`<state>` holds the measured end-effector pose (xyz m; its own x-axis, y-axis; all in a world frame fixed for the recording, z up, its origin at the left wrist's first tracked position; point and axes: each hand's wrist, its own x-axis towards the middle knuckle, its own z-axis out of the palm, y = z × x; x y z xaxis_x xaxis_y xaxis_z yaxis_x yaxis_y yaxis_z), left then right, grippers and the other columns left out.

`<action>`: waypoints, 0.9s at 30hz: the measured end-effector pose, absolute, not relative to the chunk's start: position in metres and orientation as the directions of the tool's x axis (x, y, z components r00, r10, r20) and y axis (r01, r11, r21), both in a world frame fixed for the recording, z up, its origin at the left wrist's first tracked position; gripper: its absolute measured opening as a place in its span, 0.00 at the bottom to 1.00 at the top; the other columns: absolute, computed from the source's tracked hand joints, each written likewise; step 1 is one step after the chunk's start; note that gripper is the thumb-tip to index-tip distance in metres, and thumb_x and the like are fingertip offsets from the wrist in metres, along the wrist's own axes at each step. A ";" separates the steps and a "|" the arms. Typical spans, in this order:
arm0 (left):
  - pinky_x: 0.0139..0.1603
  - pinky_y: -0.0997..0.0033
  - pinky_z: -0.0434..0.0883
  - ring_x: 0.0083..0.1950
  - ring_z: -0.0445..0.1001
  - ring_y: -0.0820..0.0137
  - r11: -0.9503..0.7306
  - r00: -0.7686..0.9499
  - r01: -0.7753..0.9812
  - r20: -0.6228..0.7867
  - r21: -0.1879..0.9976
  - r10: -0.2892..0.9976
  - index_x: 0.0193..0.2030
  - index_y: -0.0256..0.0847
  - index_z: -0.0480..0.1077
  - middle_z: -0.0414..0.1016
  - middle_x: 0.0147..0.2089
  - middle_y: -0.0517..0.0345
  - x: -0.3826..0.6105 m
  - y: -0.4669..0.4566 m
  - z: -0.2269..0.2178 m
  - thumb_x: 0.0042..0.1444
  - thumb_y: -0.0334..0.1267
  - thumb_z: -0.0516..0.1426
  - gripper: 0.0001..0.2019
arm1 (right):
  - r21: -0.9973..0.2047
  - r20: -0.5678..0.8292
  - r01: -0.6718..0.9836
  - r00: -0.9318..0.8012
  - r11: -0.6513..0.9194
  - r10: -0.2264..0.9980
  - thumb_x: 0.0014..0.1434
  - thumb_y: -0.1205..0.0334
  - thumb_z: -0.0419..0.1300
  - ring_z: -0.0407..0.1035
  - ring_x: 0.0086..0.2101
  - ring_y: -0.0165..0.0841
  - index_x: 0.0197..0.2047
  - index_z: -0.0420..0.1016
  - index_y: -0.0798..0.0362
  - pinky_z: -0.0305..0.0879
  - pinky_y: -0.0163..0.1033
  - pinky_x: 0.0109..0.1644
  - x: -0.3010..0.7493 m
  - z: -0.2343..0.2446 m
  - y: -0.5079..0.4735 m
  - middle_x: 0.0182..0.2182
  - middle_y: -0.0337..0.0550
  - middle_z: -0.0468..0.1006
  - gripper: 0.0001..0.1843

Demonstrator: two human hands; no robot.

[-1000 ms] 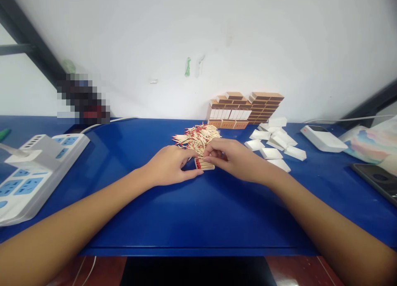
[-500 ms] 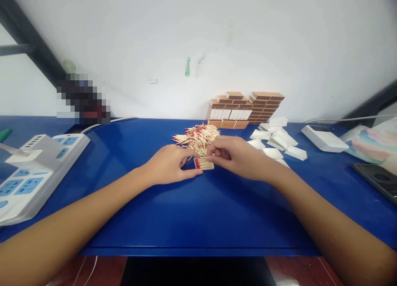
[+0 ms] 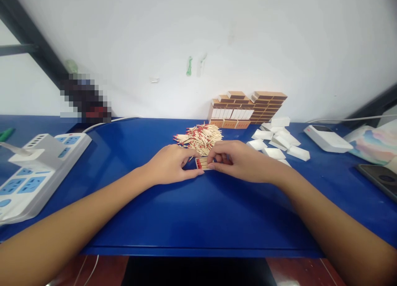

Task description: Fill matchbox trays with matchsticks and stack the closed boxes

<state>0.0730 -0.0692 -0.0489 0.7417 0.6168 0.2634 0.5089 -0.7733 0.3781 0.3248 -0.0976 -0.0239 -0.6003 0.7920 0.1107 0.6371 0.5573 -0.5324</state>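
Observation:
A small white matchbox tray (image 3: 196, 163) lies on the blue table, with red-headed matches (image 3: 202, 164) side by side in it. My left hand (image 3: 169, 164) has its thumb and index finger at the near and far sides of the tray's left end, holding it between them. Over the tray's right end, my right hand (image 3: 237, 159) has its thumb and index finger brought together and the other fingers curled. Whatever its fingertips hold is hidden. Just behind the tray rises a loose heap of matches (image 3: 201, 137).
Brown matchboxes (image 3: 268, 106) are stacked against the wall. White empty-looking trays (image 3: 282, 139) lie scattered to the right, near a white device (image 3: 327, 138) and a dark phone (image 3: 378, 180). A power strip (image 3: 46, 199) with a plugged-in adapter occupies the left of the table (image 3: 192, 219).
My right hand has moved slightly down onto the tray and covers more of its right end. My left hand stays at the left end. The whole view has shifted a little.

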 end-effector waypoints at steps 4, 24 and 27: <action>0.27 0.73 0.56 0.22 0.64 0.76 -0.765 0.735 0.517 0.260 0.384 0.627 0.49 0.41 0.81 0.68 0.22 0.67 0.074 -0.070 -0.050 0.61 0.52 0.64 0.18 | -0.548 0.158 0.629 -0.569 0.551 0.807 0.67 0.57 0.62 0.63 0.28 0.30 0.38 0.79 0.51 0.55 0.38 0.33 0.325 -0.024 -0.097 0.27 0.37 0.72 0.08; 0.28 0.73 0.59 0.22 0.64 0.76 -0.759 0.739 0.488 0.258 0.432 0.622 0.50 0.41 0.81 0.67 0.21 0.68 0.072 -0.070 -0.046 0.60 0.52 0.65 0.18 | -0.324 0.241 0.865 -0.316 0.382 0.918 0.65 0.58 0.62 0.65 0.28 0.31 0.34 0.77 0.52 0.53 0.40 0.33 0.336 -0.027 -0.083 0.28 0.39 0.76 0.09; 0.28 0.73 0.59 0.22 0.64 0.76 -0.768 0.738 0.497 0.269 0.404 0.619 0.50 0.41 0.81 0.67 0.21 0.68 0.072 -0.073 -0.046 0.60 0.51 0.64 0.18 | -0.329 0.220 0.877 -0.290 0.351 0.931 0.66 0.53 0.63 0.65 0.28 0.32 0.32 0.77 0.51 0.53 0.40 0.32 0.333 -0.031 -0.082 0.27 0.40 0.75 0.13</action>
<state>0.0724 -0.0731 -0.0457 0.7382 0.6186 0.2690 0.4966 -0.7683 0.4039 0.3328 -0.0820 -0.0315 -0.2898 0.9314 0.2201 0.8768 0.3505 -0.3291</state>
